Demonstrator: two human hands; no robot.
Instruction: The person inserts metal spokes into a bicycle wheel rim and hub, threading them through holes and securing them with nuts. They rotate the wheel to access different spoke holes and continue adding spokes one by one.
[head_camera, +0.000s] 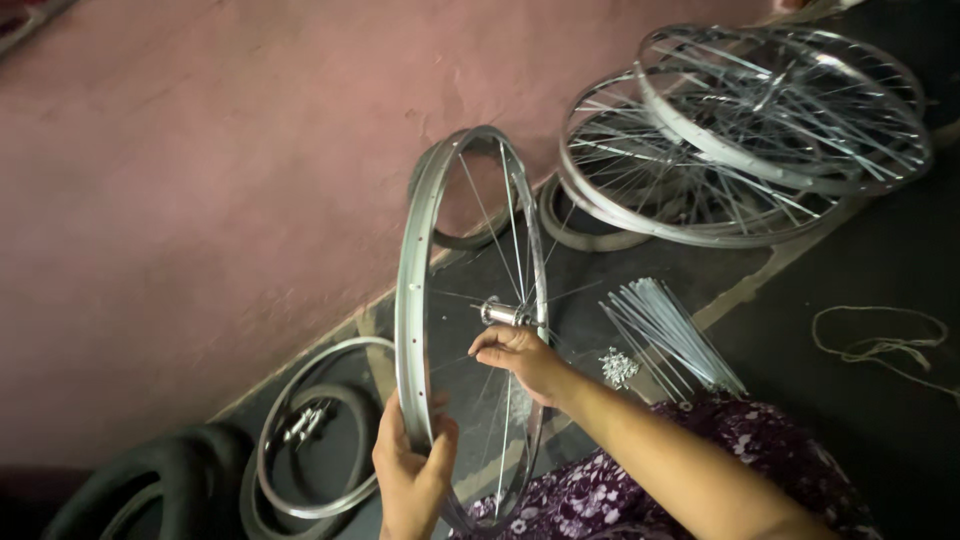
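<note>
Wheel (470, 320) upright at centre, near wall (200, 200). Left hand (412, 470) clamped round rim's near edge. Right hand (520, 355) fingers curled, touching spokes just below hub (503, 313). Loose spokes (665, 335) on floor right; finished wheels (740, 140) stacked far right.

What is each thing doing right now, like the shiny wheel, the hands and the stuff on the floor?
Silver spoked bicycle wheel: upright, held.
Left hand: gripping the wheel's rim.
Right hand: fingers at the metal hub.
Stack of finished silver wheels: leaning by the pink wall.
Bundle of loose silver spokes: lying on the floor.
Bare silver rim: lying flat.
Black rubber tyre: lying flat.
</note>
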